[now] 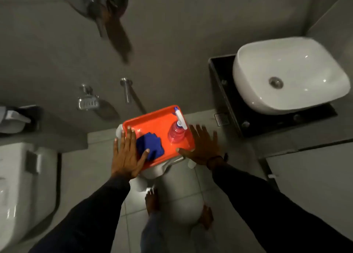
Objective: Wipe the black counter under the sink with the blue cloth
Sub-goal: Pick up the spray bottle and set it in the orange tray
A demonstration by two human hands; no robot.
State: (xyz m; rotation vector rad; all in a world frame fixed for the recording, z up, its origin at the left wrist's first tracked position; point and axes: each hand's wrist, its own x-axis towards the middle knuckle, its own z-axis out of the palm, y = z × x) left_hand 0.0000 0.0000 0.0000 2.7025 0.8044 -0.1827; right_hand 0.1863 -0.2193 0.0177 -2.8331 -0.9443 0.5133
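Note:
A folded blue cloth [151, 145] lies on an orange tray [152, 123] beside a red spray bottle [177, 133] with a white nozzle. The tray rests on a white stool below me. My left hand [127, 153] is spread flat over the tray's left edge, its thumb touching the cloth. My right hand [200, 145] is spread at the tray's right edge, thumb on the front corner. Neither hand grips anything. The black counter [267, 119] sits at the right under a white basin [290, 75].
A white toilet [23, 186] stands at the left. A soap holder [87, 101] and a metal tap [126, 89] stick out of the grey wall. A shower fitting [95, 2] hangs at the top. My bare feet [151, 201] stand on pale floor tiles.

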